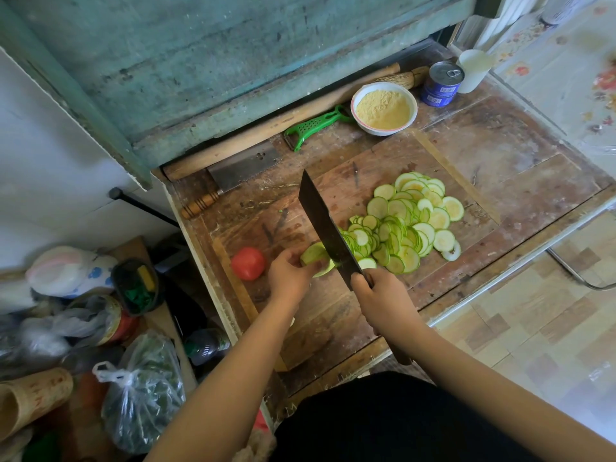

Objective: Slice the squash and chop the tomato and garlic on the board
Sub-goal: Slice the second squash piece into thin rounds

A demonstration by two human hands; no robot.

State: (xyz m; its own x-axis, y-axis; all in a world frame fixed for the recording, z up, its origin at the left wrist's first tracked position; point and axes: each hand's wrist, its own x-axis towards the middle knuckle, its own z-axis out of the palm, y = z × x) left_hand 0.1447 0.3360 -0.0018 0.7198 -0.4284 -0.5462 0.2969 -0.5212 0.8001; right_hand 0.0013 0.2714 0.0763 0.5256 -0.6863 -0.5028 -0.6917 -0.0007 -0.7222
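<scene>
No wording can be read anywhere on the desk. The blue tin [441,83] carries barcode labels, their digits too small to make out. Marks on the bamboo tube [31,396] are blurred.

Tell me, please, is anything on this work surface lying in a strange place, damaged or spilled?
Nothing is spilled or broken. One oddity: a second cleaver lies unused at the back of the worn wooden board, blade partly under the rolling pin. The squash slices sit in a tidy heap, and the tomato waits whole.

free: bare board [333,181] behind cleaver [325,225] | blocked: slices [406,225] right, tomato [248,263] left
</scene>
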